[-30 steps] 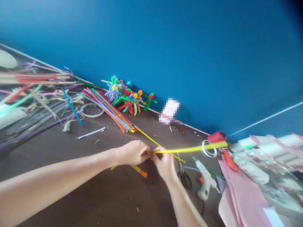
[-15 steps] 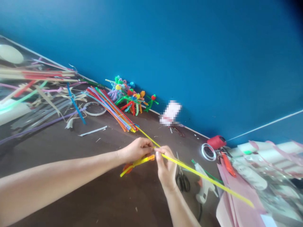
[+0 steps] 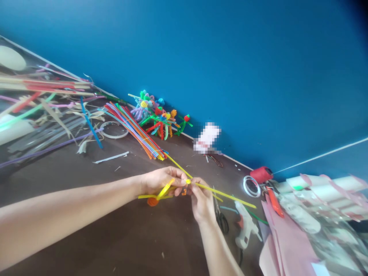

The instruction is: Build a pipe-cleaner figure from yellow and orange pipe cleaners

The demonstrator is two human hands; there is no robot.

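Yellow pipe cleaner [image 3: 222, 194] is being pinched by the right hand [image 3: 202, 201] while the closed left hand [image 3: 162, 182] is gripping an orange-tipped piece [image 3: 156, 197].

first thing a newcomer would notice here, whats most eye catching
The bright blue wall fills the top of the view. At its foot on the dark table, small multicoloured pipe-cleaner figures stand beside a fanned bundle of coloured pipe cleaners. Lower down, the left hand and right hand meet, pinching yellow pipe cleaners.
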